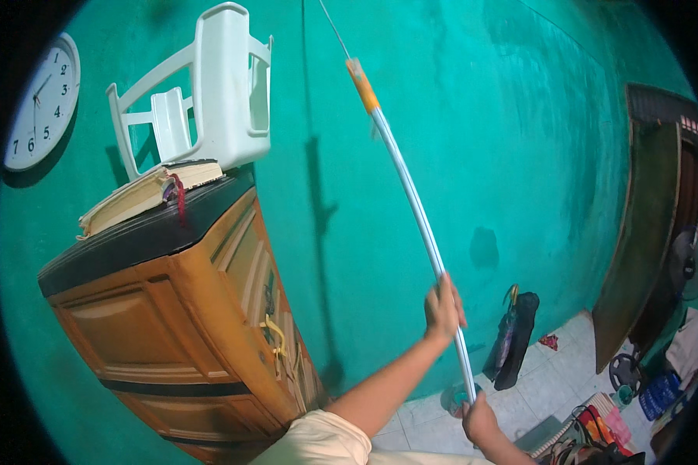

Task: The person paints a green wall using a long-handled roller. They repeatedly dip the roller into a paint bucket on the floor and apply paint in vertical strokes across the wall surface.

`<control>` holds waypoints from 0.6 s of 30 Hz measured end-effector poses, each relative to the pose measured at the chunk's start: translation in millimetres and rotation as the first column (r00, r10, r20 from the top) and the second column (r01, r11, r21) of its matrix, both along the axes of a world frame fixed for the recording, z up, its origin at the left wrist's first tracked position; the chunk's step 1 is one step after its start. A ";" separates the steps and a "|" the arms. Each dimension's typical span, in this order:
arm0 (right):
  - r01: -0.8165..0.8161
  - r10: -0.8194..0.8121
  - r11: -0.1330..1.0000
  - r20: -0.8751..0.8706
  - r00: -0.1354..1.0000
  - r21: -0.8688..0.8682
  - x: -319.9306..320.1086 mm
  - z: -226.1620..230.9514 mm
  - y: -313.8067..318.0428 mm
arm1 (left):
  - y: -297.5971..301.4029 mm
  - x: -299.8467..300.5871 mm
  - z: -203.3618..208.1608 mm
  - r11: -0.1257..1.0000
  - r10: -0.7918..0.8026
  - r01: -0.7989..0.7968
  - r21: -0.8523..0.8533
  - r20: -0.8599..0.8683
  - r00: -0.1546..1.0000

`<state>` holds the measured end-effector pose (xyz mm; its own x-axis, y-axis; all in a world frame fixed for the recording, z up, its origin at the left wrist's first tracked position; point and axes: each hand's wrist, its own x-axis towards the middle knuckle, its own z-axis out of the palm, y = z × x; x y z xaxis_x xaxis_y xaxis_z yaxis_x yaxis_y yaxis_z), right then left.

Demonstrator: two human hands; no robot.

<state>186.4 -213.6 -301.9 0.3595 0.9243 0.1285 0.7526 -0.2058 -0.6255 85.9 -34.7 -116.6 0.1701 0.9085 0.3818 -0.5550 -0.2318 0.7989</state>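
A long white-and-blue pole (417, 203) slants up across the view in front of the green wall. Its upper end has an orange sleeve (362, 85), from which a thin rod (333, 29) runs out past the top edge. My left hand (442, 314) is wrapped round the pole's lower half. Lower down, my right hand (480, 422) grips it near the bottom end. What the thin rod leads to is out of view.
On the left stands a brown wooden cabinet (139, 325) with a dark top, bearing a thick book (143, 194) and a white plastic chair (229, 93). A round clock (46, 101) hangs beside it. At right are a dark umbrella-like bundle (517, 341), a wooden door (644, 232) and piled cloths (605, 426).
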 end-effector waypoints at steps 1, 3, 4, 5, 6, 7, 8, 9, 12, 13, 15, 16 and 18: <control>-0.009 0.009 1.000 -0.013 1.000 -0.006 5.8 -22.7 -14.0 | -11.5 6.3 -28.5 0.999 -0.001 0.000 -0.039 -0.010 1.000; -0.010 0.008 0.998 -0.035 0.999 -0.057 17.1 -54.9 -45.2 | -39.5 16.2 -74.8 0.995 -0.037 0.036 -0.095 -0.007 0.999; -0.009 0.004 0.995 -0.044 0.999 -0.102 19.9 -66.2 -59.9 | -56.8 18.0 -90.0 0.992 -0.065 0.065 -0.112 0.006 0.998; 0.032 -0.044 0.989 -0.080 0.996 -0.146 18.7 -78.8 -73.4 | -69.6 18.5 -102.3 0.986 -0.078 0.077 -0.147 0.000 0.997; 0.072 -0.094 0.980 -0.115 0.989 -0.185 15.1 -88.8 -84.3 | -80.2 18.2 -110.3 0.980 -0.092 0.089 -0.176 -0.008 0.996; 0.107 -0.143 0.968 -0.147 0.979 -0.226 14.7 -95.4 -88.3 | -84.0 18.6 -113.5 0.974 -0.104 0.099 -0.206 -0.014 0.994; 0.068 -0.138 0.948 -0.207 0.969 -0.312 18.6 -99.0 -82.7 | -81.2 18.8 -109.8 0.984 -0.078 0.073 -0.161 -0.022 0.997; 0.043 -0.079 0.975 -0.160 0.984 -0.219 14.9 -91.0 -79.8 | -75.9 18.5 -102.5 0.991 -0.054 0.050 -0.122 -0.031 0.998; -0.063 0.064 0.998 -0.026 0.998 0.026 3.3 -43.0 -47.3 | -43.3 4.7 -50.9 1.000 0.000 0.000 0.002 0.003 1.000; -0.076 0.077 0.993 -0.016 0.997 0.088 -1.8 -21.8 -32.7 | -39.0 -1.3 -13.7 1.000 0.006 -0.005 -0.022 0.032 0.999; -0.146 0.158 0.962 -0.033 0.987 0.231 -12.0 19.0 -6.0 | -8.5 -17.0 37.5 0.998 -0.020 0.020 0.055 -0.001 1.000; -0.162 0.195 0.938 -0.078 0.978 0.307 -15.1 32.5 4.7 | -0.9 -22.6 63.5 0.996 -0.042 0.041 0.075 0.006 0.999; -0.167 0.264 0.907 -0.214 0.941 0.387 -26.3 59.3 19.7 | 4.0 -40.6 105.6 0.995 -0.086 0.087 0.038 -0.034 0.996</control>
<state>160.2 -193.8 -242.6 0.2221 0.8910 0.3959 0.5571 0.2173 -0.8015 45.3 -30.7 -11.0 0.2602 0.8741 0.4103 -0.5488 -0.2157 0.8076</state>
